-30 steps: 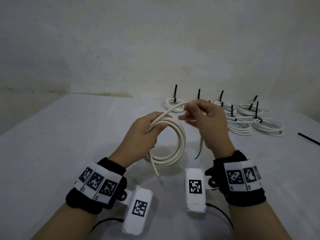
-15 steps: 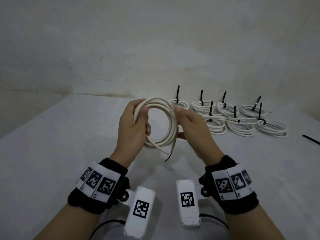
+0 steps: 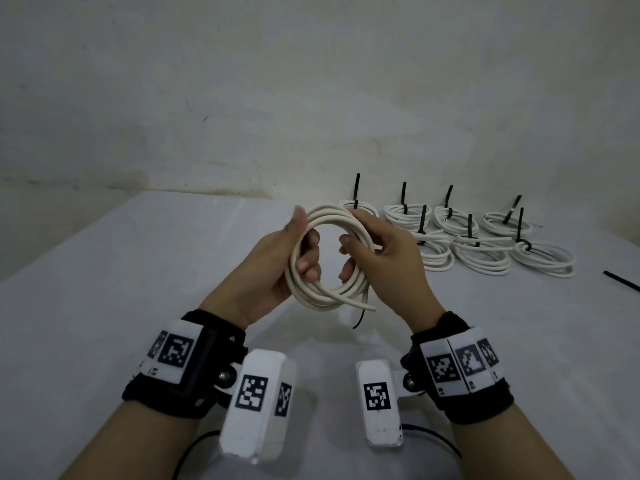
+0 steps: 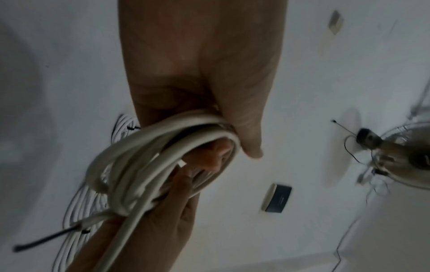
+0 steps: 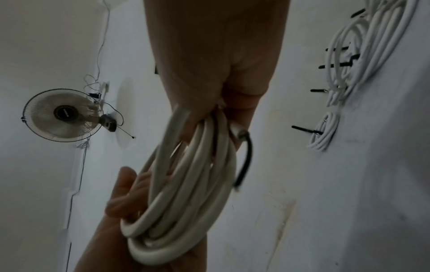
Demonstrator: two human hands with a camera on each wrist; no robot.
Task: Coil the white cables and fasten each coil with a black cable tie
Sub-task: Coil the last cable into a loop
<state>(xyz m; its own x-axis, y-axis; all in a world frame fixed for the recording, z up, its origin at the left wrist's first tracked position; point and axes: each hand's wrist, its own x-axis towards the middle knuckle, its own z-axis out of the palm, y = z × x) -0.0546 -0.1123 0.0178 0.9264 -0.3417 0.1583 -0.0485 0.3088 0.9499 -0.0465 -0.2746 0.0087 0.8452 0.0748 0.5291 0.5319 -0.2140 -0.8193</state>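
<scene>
A coil of white cable (image 3: 325,296) is held upright above the white table (image 3: 138,289). My left hand (image 3: 304,241) grips its left side, thumb over the top and fingers curled through the ring. My right hand (image 3: 349,244) grips the right side, fingers hooked round the strands. The cable's free end lies at the lower right, and a short black tail (image 3: 358,318) hangs from it. The left wrist view shows the coil (image 4: 149,147) under my thumb. In the right wrist view the coil (image 5: 186,184) and the black tail (image 5: 244,162) hang below my fingers.
Several white coils (image 3: 481,254), each fastened with an upright black cable tie, lie in rows at the back right of the table. One loose black cable tie (image 3: 621,281) lies at the right edge. A pale wall rises behind the table; a fan (image 5: 62,115) hangs on it.
A second ago my right hand was winding the last strand onto the coil. The loose end is now wound in and the coil is raised, with both hands gripping its sides.
</scene>
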